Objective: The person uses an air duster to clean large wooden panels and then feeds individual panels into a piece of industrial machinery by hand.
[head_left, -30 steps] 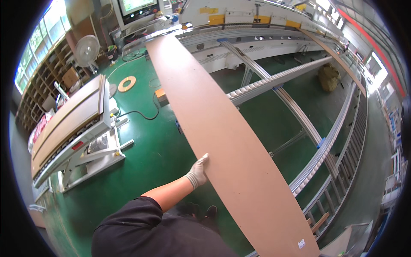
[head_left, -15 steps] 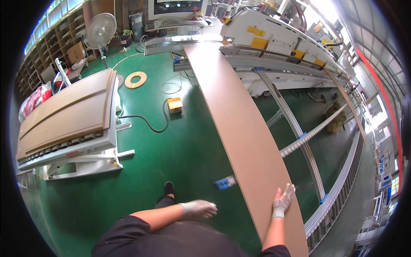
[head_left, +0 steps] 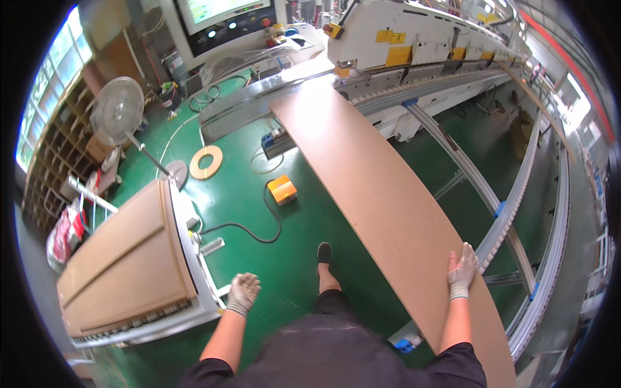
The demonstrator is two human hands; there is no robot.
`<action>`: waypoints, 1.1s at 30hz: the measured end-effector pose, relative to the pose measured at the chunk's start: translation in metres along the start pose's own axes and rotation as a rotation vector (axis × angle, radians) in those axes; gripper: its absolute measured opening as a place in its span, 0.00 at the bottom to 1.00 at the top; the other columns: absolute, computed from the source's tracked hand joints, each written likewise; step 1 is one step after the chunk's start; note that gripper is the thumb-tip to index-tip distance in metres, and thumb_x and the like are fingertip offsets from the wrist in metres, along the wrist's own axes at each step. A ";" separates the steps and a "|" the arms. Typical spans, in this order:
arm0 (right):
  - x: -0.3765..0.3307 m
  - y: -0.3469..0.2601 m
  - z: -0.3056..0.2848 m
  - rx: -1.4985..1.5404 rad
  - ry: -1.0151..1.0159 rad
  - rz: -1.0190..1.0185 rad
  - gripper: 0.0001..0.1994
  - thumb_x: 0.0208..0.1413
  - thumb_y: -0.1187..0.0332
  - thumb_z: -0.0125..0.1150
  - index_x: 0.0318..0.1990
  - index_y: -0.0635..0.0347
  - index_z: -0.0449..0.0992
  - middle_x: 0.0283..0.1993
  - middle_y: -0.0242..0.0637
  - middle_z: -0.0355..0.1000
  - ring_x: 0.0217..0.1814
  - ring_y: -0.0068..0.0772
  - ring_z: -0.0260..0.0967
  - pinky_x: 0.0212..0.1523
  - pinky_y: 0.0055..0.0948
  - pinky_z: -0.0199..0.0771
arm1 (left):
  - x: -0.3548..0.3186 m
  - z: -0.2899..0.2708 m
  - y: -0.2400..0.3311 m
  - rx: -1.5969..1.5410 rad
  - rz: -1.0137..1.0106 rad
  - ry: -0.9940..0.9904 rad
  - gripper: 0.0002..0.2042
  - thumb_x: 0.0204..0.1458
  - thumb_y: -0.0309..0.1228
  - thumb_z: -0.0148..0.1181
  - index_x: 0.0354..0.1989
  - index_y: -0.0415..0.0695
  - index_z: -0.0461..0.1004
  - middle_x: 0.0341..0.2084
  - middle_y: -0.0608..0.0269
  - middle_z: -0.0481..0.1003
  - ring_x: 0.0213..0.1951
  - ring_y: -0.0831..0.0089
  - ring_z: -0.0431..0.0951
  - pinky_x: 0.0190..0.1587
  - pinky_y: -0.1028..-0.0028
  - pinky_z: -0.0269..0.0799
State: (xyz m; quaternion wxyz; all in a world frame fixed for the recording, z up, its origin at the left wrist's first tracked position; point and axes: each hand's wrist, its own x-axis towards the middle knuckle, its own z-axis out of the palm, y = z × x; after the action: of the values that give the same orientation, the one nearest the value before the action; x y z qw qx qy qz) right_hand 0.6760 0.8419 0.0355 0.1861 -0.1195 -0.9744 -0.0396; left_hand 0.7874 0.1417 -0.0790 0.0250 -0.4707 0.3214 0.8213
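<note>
- Long brown board (head_left: 381, 194): it runs from the white edge-banding machine (head_left: 414, 32) back toward you, above the green floor (head_left: 259, 207).
- Your right hand (head_left: 462, 271), gloved, lies flat on the board's right edge, fingers slightly spread.
- Your left hand (head_left: 243, 292) hangs free, fingers loosely curled, holding nothing, beside the cart of stacked panels (head_left: 129, 265).

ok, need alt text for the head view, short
Seen from above, a person's gloved right hand rests flat on a long brown board that runs toward a white machine. The gloved left hand hangs free above the green floor, near a cart stacked with brown panels. An orange foot switch lies on the floor.
</note>
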 end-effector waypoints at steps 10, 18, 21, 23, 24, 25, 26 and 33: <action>0.097 -0.001 0.033 0.416 -0.542 0.338 0.38 0.58 0.33 0.54 0.22 0.69 0.76 0.19 0.57 0.67 0.22 0.43 0.63 0.29 0.47 0.63 | 0.167 0.313 0.160 1.356 1.220 -0.030 0.22 0.69 0.42 0.45 0.55 0.32 0.73 0.54 0.39 0.74 0.57 0.45 0.73 0.63 0.57 0.67; 0.123 -0.061 0.041 0.644 -0.653 0.591 0.34 0.55 0.34 0.64 0.19 0.62 0.75 0.17 0.23 0.61 0.23 0.20 0.53 0.23 0.31 0.50 | 0.230 0.455 0.267 1.475 0.900 0.161 0.26 0.67 0.46 0.45 0.54 0.32 0.73 0.48 0.36 0.77 0.52 0.42 0.75 0.55 0.52 0.69; 0.131 -0.069 0.053 0.756 -0.637 0.672 0.31 0.55 0.37 0.66 0.21 0.61 0.78 0.18 0.21 0.64 0.23 0.18 0.54 0.23 0.29 0.50 | 0.251 0.466 0.282 1.302 0.789 0.011 0.25 0.66 0.46 0.46 0.48 0.31 0.75 0.42 0.34 0.77 0.48 0.39 0.76 0.50 0.51 0.69; 0.149 -0.086 0.056 0.818 -0.670 0.734 0.29 0.55 0.39 0.67 0.23 0.61 0.79 0.20 0.21 0.66 0.23 0.18 0.56 0.24 0.28 0.52 | 0.282 0.459 0.301 1.367 0.766 -0.068 0.26 0.67 0.48 0.47 0.41 0.31 0.76 0.38 0.34 0.78 0.44 0.41 0.77 0.47 0.53 0.69; 0.159 -0.095 0.056 0.847 -0.690 0.763 0.28 0.56 0.40 0.67 0.24 0.60 0.80 0.21 0.21 0.67 0.24 0.18 0.56 0.24 0.28 0.53 | 0.296 0.452 0.301 1.229 0.712 -0.136 0.26 0.67 0.48 0.46 0.40 0.31 0.76 0.37 0.36 0.78 0.43 0.43 0.77 0.47 0.54 0.70; 0.168 -0.104 0.052 0.856 -0.703 0.778 0.27 0.56 0.41 0.68 0.25 0.60 0.80 0.23 0.22 0.68 0.24 0.19 0.57 0.25 0.27 0.54 | 0.299 0.453 0.301 1.087 0.663 -0.198 0.27 0.67 0.49 0.46 0.40 0.31 0.76 0.36 0.37 0.78 0.42 0.44 0.78 0.47 0.56 0.70; 0.175 -0.114 0.047 0.873 -0.713 0.788 0.26 0.57 0.42 0.68 0.27 0.61 0.80 0.24 0.22 0.70 0.25 0.19 0.58 0.26 0.26 0.55 | 0.300 0.457 0.304 0.943 0.623 -0.256 0.28 0.68 0.50 0.46 0.39 0.31 0.76 0.35 0.38 0.78 0.41 0.46 0.78 0.47 0.57 0.70; 0.168 -0.096 0.038 0.865 -0.786 0.944 0.30 0.56 0.40 0.67 0.45 0.64 0.82 0.42 0.32 0.80 0.42 0.27 0.74 0.45 0.28 0.71 | 0.275 0.475 0.298 0.918 0.597 -0.198 0.28 0.69 0.51 0.44 0.39 0.33 0.75 0.31 0.48 0.77 0.36 0.58 0.77 0.41 0.63 0.70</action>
State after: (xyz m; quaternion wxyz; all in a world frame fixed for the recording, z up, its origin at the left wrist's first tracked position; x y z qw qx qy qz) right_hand 0.4869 0.7902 0.0602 -0.1479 -0.4464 -0.7429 0.4765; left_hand 0.1724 0.0960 0.0207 0.0238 -0.2207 0.7617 0.6087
